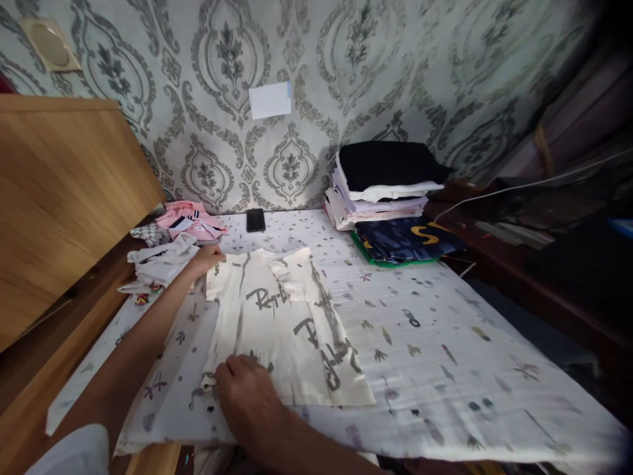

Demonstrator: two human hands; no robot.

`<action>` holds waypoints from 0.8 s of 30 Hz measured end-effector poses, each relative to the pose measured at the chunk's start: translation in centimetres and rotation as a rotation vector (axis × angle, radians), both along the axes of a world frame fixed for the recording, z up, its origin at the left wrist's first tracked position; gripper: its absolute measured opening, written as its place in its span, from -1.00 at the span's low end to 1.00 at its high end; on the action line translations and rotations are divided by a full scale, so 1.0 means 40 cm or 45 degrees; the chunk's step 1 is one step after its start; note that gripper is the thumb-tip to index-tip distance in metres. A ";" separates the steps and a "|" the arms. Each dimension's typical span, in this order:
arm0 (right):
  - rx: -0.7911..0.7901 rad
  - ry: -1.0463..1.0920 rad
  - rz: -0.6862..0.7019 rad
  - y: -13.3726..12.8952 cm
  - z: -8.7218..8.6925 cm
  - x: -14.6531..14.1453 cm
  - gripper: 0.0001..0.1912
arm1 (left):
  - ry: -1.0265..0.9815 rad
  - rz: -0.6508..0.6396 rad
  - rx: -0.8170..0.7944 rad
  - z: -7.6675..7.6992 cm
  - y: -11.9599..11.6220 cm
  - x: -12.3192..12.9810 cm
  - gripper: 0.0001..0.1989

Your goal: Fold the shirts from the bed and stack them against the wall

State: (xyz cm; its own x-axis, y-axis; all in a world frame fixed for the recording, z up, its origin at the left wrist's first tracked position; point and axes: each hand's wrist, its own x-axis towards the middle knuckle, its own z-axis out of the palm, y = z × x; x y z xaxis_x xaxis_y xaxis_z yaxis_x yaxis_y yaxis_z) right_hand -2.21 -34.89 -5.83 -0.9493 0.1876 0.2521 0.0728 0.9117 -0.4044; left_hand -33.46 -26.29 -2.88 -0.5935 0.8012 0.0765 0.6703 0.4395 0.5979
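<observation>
A cream T-shirt [267, 330] with dark lettering lies spread on a patterned white sheet, its right sleeve side folded inward over the front. At the shirt's upper left, my left hand [208, 257] is closed on the edge of the sleeve. Near the lower left corner my right hand [250, 399] grips the hem, fingers pinched together. Part of that corner is hidden under the right hand.
Folded clothes [390, 178] form a stack at the back right, above a folded navy garment [410, 237]. Loose clothes [168, 254] lie at the left beside a wooden cabinet [64, 204]. A black phone-like object [256, 220] rests near the wall.
</observation>
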 end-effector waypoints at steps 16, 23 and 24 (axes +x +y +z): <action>-1.889 0.325 -0.510 0.085 -0.010 0.173 -0.71 | -1.024 -0.123 0.264 -0.007 0.239 0.274 -0.75; -2.010 0.250 -0.417 0.092 -0.016 0.175 -0.73 | -1.105 -0.134 0.273 -0.032 0.231 0.293 -0.71; -2.020 0.241 -0.409 0.093 -0.015 0.176 -0.73 | -1.107 -0.142 0.289 -0.033 0.225 0.294 -0.72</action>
State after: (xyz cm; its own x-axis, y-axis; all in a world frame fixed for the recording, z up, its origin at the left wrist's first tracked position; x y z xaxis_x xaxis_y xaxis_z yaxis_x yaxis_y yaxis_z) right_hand 4.84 -31.18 -6.43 -0.8018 0.5311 -0.2740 0.0098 -0.4467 -0.8946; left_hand -21.70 -17.27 -4.20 -0.4358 0.8777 -0.1992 -0.0268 0.2086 0.9776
